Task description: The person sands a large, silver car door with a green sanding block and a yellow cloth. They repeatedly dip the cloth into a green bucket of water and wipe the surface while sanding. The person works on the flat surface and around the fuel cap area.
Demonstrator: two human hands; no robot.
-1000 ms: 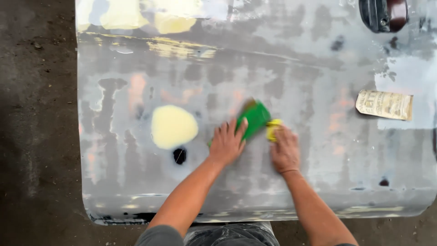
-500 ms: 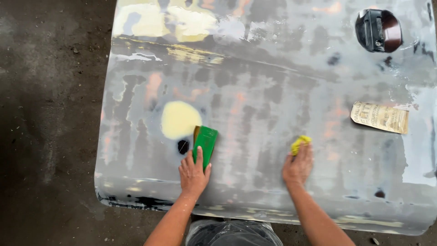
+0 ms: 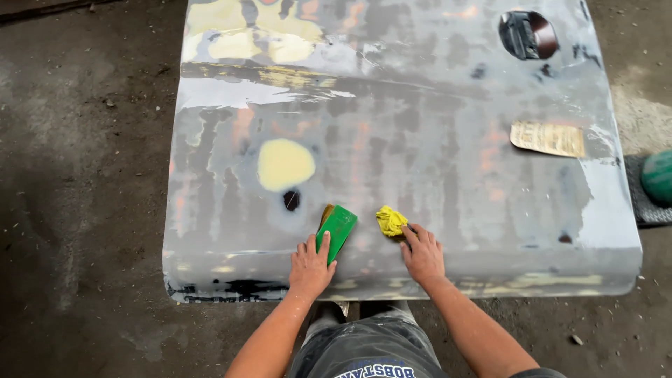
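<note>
A large grey, sanded car body panel [image 3: 434, 140] lies flat in front of me, patched with filler and primer. My left hand [image 3: 310, 266] presses a green sanding block [image 3: 337, 229] flat on the panel near its front edge. My right hand [image 3: 422, 255] holds a crumpled yellow cloth [image 3: 390, 220] against the panel, just right of the block. A pale yellow filler patch [image 3: 283, 164] and a small dark spot [image 3: 291, 200] sit just beyond the block.
A sheet of tan sandpaper [image 3: 548, 138] lies on the panel's right side. A round hole [image 3: 528, 34] opens at the far right corner. A green round object [image 3: 658, 176] stands on the dark concrete floor [image 3: 77, 182] to the right.
My right hand with the yellow cloth has moved left, close to the green block. My left hand has slid the block along the panel's front edge. The head view has shifted.
</note>
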